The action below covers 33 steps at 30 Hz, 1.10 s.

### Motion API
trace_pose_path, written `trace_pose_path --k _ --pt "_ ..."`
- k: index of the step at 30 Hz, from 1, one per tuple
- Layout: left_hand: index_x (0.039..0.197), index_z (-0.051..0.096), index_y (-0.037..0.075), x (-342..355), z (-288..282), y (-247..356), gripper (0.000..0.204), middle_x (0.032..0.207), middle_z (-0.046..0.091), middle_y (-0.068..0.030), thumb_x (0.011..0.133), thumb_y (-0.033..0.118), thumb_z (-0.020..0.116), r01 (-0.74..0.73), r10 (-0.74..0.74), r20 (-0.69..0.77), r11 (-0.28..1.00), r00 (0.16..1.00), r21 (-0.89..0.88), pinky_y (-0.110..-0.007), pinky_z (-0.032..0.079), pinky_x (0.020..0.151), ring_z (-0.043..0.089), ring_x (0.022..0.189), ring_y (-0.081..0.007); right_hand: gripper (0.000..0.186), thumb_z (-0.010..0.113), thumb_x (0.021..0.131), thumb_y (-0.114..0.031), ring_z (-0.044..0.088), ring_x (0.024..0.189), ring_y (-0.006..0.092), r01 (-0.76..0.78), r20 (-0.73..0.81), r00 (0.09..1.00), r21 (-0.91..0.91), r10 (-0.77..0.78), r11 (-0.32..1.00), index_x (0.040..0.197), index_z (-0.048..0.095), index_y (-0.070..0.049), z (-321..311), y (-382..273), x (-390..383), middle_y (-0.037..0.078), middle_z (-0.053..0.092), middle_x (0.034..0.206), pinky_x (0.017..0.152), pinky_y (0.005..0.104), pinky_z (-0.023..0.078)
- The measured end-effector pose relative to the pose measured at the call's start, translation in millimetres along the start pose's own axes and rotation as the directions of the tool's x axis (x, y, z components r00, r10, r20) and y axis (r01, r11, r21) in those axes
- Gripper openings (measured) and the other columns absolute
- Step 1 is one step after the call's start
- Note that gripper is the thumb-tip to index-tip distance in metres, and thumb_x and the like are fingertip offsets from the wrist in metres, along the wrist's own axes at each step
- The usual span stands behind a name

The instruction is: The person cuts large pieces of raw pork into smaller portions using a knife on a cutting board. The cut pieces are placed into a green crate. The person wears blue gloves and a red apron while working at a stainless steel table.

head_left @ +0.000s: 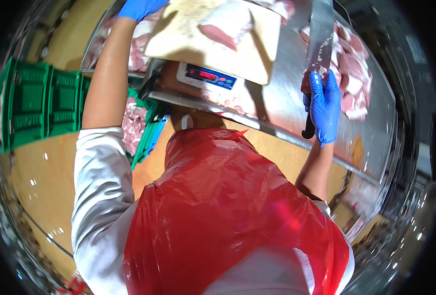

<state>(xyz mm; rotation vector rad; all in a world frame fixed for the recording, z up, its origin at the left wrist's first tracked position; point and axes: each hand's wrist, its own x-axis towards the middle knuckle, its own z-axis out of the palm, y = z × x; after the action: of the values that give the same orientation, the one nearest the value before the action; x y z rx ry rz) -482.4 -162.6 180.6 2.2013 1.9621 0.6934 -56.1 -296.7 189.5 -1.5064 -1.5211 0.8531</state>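
Observation:
My right hand (324,105), in a blue glove, is closed round the dark handle of a large knife (321,42). The wide blade points away from me, smeared with meat bits. My left hand (140,8), also gloved in blue, is at the top edge over a metal tray of cut meat; its fingers are mostly cut off by the picture's edge. Between the hands, a pale piece of meat (226,23) with a pink cut face lies on a cream cutting board (178,44). Below the board shows a scale (209,77) with a lit red display.
A heap of meat pieces (351,69) lies on the steel table (286,105), right of the knife. Meat scraps (225,100) are strewn near the scale. Green crates (31,105) stand at the left, and a lower crate holds trimmings (134,123). A red plastic apron (227,196) covers my front.

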Motion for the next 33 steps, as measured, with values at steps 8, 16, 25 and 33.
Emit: trace_pose_path --k 8,16,25,33 --pt "0.116 0.067 -0.01 100.4 140.5 92.8 0.08 0.114 0.068 -0.0296 0.075 0.059 0.065 -0.11 -0.022 0.462 0.96 0.887 0.257 -0.042 0.054 0.092 0.068 0.108 -0.037 0.015 0.058 0.103 -0.019 0.045 0.052 0.003 -0.199 -0.172 0.962 0.1 0.214 0.975 0.111 0.059 -0.006 -71.7 71.0 -65.8 -0.003 0.052 0.068 0.044 0.0224 0.035" --pt "0.136 0.058 0.026 23.4 123.5 132.0 0.056 0.146 0.049 -0.0145 0.082 0.019 0.072 -0.678 0.531 0.511 0.719 0.676 0.15 -0.056 0.04 0.108 0.051 0.132 -0.0364 0.017 0.057 0.104 -0.023 0.044 0.05 0.004 -0.223 -0.131 0.967 -0.008 0.22 0.975 0.106 0.059 -0.007 -51.8 80.7 -73.1 -0.002 0.054 0.069 0.043 0.0223 0.035" --pt "0.11 0.068 0.009 -108.2 113.9 29.5 0.03 0.121 0.064 -0.0169 0.081 0.008 0.073 -0.317 0.258 -0.185 0.762 0.948 -0.565 -0.038 0.054 0.089 0.066 0.107 -0.0354 0.021 0.06 0.101 -0.019 0.063 0.063 0.0235 0.069 0.029 0.998 -0.323 -0.063 0.944 0.1 0.057 0.002 5.2 86.8 -58.0 0.018 0.064 0.074 0.058 0.0372 0.049" --pt "0.092 0.066 0.009 -134.4 167.7 73.2 0.02 0.076 0.063 -0.008 0.076 0.004 0.075 -0.256 0.016 -0.635 0.923 0.772 -0.288 -0.036 0.052 0.062 0.066 0.069 -0.0241 0.017 0.058 0.098 -0.016 0.064 0.074 0.0456 0.513 0.314 0.855 -0.39 -0.414 0.765 0.102 0.049 -0.002 136.2 42.2 -0.7 0.026 0.062 0.086 0.064 0.0528 0.051"
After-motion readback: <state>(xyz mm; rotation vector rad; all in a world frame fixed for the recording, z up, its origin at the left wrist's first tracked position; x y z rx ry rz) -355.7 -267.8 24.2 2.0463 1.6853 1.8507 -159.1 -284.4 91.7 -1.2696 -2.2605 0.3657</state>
